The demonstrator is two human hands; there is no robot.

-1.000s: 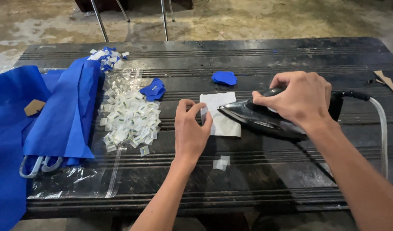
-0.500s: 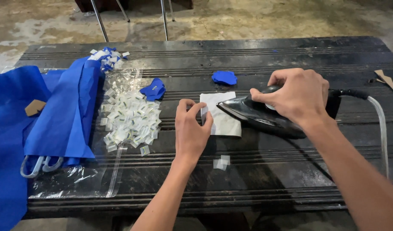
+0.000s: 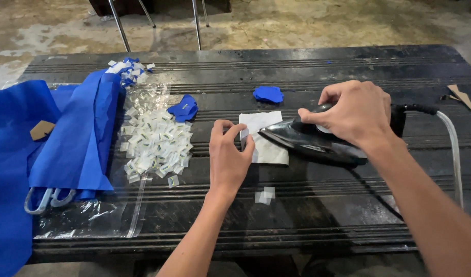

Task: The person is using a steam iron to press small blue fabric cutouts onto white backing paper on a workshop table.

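My right hand (image 3: 354,112) grips the handle of a black clothes iron (image 3: 311,143), whose tip rests on a white sheet of paper (image 3: 261,124) in the middle of the dark table (image 3: 297,66). My left hand (image 3: 228,157) pinches the left edge of that white sheet with fingers bent. A small blue fabric piece (image 3: 268,94) lies just behind the sheet. Another blue piece (image 3: 183,108) lies to the left of my left hand.
A heap of several small clear-and-white tags (image 3: 153,141) sits on a clear plastic bag (image 3: 86,220). Folded blue fabric (image 3: 66,138) covers the table's left end, with scissors (image 3: 43,199) under it. The iron's cord (image 3: 451,149) runs right. Two loose tags (image 3: 264,195) lie near the front.
The iron has slid slightly left onto the white sheet. My left hand stays at the sheet's edge.
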